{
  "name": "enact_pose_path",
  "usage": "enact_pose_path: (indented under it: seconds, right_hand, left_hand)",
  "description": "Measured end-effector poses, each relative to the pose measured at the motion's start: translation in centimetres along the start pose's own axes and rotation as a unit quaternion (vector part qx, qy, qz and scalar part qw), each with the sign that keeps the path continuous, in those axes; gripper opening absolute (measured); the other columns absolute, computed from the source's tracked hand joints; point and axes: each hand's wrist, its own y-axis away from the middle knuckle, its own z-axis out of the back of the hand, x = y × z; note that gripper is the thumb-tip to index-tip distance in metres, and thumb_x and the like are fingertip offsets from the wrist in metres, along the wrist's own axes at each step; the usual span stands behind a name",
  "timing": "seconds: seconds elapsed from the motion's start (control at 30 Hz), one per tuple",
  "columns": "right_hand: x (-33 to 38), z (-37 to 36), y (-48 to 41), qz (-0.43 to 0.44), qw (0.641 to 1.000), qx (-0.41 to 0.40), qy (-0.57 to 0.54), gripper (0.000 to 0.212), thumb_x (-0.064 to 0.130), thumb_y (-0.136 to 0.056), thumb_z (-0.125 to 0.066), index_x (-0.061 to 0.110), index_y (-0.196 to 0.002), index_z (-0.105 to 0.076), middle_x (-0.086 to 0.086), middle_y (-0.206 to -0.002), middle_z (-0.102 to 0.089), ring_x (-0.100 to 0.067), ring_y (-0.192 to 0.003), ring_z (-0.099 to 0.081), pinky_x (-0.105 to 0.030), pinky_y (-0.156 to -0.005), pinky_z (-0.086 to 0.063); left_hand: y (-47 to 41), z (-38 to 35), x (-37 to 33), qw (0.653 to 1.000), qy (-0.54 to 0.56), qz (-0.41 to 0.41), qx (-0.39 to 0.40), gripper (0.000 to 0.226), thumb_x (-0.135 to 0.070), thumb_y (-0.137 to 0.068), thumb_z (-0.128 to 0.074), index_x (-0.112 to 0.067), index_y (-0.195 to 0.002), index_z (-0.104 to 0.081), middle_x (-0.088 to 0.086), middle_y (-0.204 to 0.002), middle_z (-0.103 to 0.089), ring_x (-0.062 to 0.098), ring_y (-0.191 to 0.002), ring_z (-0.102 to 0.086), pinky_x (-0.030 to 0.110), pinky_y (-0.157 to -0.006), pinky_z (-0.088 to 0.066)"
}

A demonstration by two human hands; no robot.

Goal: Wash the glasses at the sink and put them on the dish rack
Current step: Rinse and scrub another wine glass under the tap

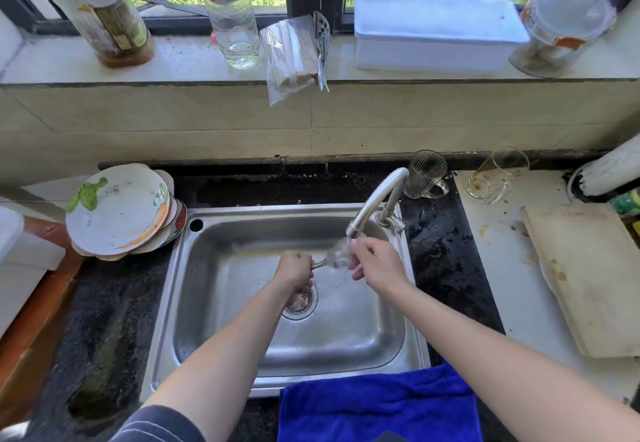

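Note:
Over the steel sink I hold a clear stemmed glass on its side under the tap. My left hand grips its stem and foot. My right hand has its fingers curled on the bowl, right below the spout. A clear glass mug stands behind the tap on the black counter. A second clear mug with brown stains stands further right on the white surface.
A stack of dirty plates leans at the sink's left. A blue cloth hangs over the front edge. A wooden cutting board lies at the right. Bottles, a white box and a jar line the windowsill.

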Motion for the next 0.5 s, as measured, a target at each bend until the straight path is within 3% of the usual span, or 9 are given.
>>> enact_pose_path:
  seconds: [0.07,0.1,0.2,0.27,0.33,0.37,0.47,0.5]
  right_hand:
    - [0.3,-1.2,-0.9,-0.089,0.995,-0.024,-0.043,0.04,0.042,-0.098,-0.045,0.011,-0.078,-0.063,-0.004,-0.074,-0.065,-0.018,-0.057,-0.061,-0.03,-0.055,-0.05]
    - [0.2,-1.4,-1.1,-0.103,0.994,-0.041,-0.019,0.043,0.046,-0.097,-0.043,0.009,-0.09,-0.064,-0.005,-0.084,-0.067,-0.02,-0.067,-0.064,-0.035,-0.065,-0.052]
    - [-1.0,-1.4,-0.9,0.008,0.972,-0.079,0.222,0.046,0.049,-0.098,-0.031,0.017,-0.125,-0.049,0.002,-0.121,-0.055,-0.022,-0.105,-0.056,-0.037,-0.083,-0.044]
    - [-1.5,-1.8,-0.2,0.157,0.915,-0.067,0.366,0.042,0.044,-0.101,-0.027,0.018,-0.124,-0.051,0.001,-0.124,-0.053,-0.022,-0.11,-0.049,-0.037,-0.084,-0.042]
    - [-2.2,-2.2,0.0,0.244,0.862,-0.048,0.441,0.046,0.048,-0.099,-0.027,0.022,-0.123,-0.056,0.002,-0.117,-0.059,-0.021,-0.108,-0.05,-0.038,-0.08,-0.042]
    - [-2.3,-2.2,-0.4,0.255,0.853,-0.041,0.454,0.047,0.05,-0.097,-0.026,0.024,-0.118,-0.059,0.003,-0.112,-0.061,-0.021,-0.105,-0.052,-0.038,-0.077,-0.04]
    - [-0.9,-1.9,-1.8,0.168,0.889,-0.044,0.424,0.046,0.046,-0.097,-0.023,0.021,-0.09,-0.061,0.001,-0.089,-0.06,-0.026,-0.092,-0.056,-0.037,-0.071,-0.032]
    - [-0.5,-2.0,-2.0,0.187,0.875,-0.053,0.444,0.044,0.043,-0.098,-0.025,0.02,-0.085,-0.061,0.0,-0.085,-0.062,-0.027,-0.086,-0.056,-0.038,-0.071,-0.033]
  left_hand:
    - [0.3,0.0,-0.1,0.992,-0.068,-0.086,-0.056,0.026,-0.015,-0.096,-0.042,-0.009,-0.071,-0.048,0.006,-0.062,-0.047,0.023,-0.058,-0.043,0.029,-0.055,-0.034]
    - [0.6,0.0,-0.3,0.986,-0.091,-0.119,-0.075,0.027,-0.017,-0.096,-0.043,-0.01,-0.071,-0.048,0.004,-0.063,-0.047,0.023,-0.063,-0.043,0.031,-0.06,-0.034]
    - [0.9,0.4,-0.9,0.976,-0.111,-0.15,-0.109,0.026,-0.019,-0.098,-0.04,-0.006,-0.078,-0.052,0.005,-0.069,-0.05,0.023,-0.07,-0.044,0.032,-0.066,-0.036]
    - [0.7,0.6,-1.0,0.978,-0.11,-0.126,-0.121,0.027,-0.018,-0.097,-0.04,-0.004,-0.08,-0.055,0.01,-0.075,-0.055,0.026,-0.074,-0.048,0.033,-0.067,-0.037]
    - [0.7,0.3,-1.1,0.981,-0.105,-0.114,-0.117,0.027,-0.016,-0.096,-0.041,-0.006,-0.074,-0.055,0.014,-0.078,-0.057,0.029,-0.077,-0.052,0.035,-0.068,-0.041]
    - [0.8,-0.1,-1.2,0.982,-0.104,-0.115,-0.11,0.027,-0.016,-0.096,-0.042,-0.007,-0.074,-0.054,0.014,-0.08,-0.058,0.03,-0.079,-0.053,0.036,-0.071,-0.043]
    - [1.6,-1.0,-1.8,0.979,-0.12,-0.128,-0.105,0.024,-0.017,-0.096,-0.04,-0.008,-0.078,-0.053,0.012,-0.081,-0.057,0.027,-0.078,-0.05,0.036,-0.071,-0.043]
    - [1.7,-0.9,-2.0,0.977,-0.125,-0.133,-0.111,0.023,-0.017,-0.097,-0.04,-0.008,-0.08,-0.053,0.011,-0.082,-0.057,0.026,-0.078,-0.05,0.034,-0.07,-0.04]
